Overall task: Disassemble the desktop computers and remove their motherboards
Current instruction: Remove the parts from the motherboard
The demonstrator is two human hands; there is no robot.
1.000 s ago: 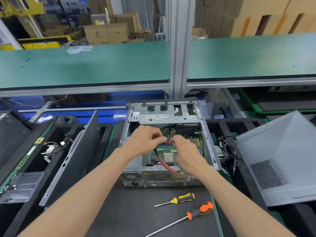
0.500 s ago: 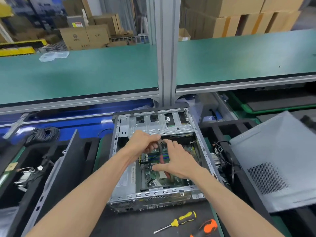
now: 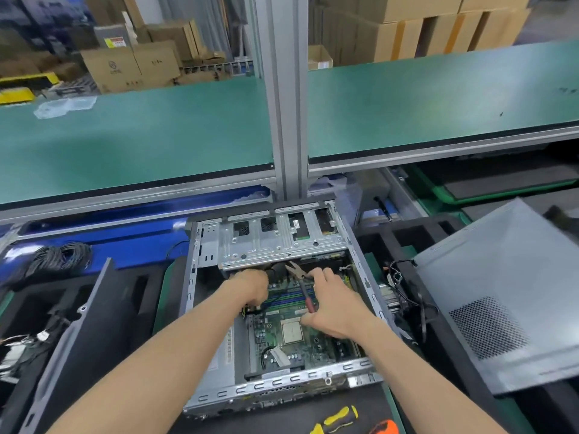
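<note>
Green-mat bench [image 3: 141,142] runs behind the open desktop chassis [image 3: 282,308]; chassis lies on its side so you get straight access from above. Motherboard [image 3: 294,333] is inside it, on the floor of the case, not out yet. Detached side panel [image 3: 501,296] leans right of chassis, prob parked out of the way. Screwdrivers [image 3: 341,418] at chassis' near edge, within reach. Your right hand [image 3: 332,305] grips red-handled pliers [image 3: 302,283], nose pointing up under the drive cage [image 3: 275,239], jaws slightly apart. Left hand [image 3: 250,289] is curled, reaching in beside the pliers near the cables; can't tell what it pinches, fingers hidden. Guess: freeing a cable/connector before lifting the board.
</note>
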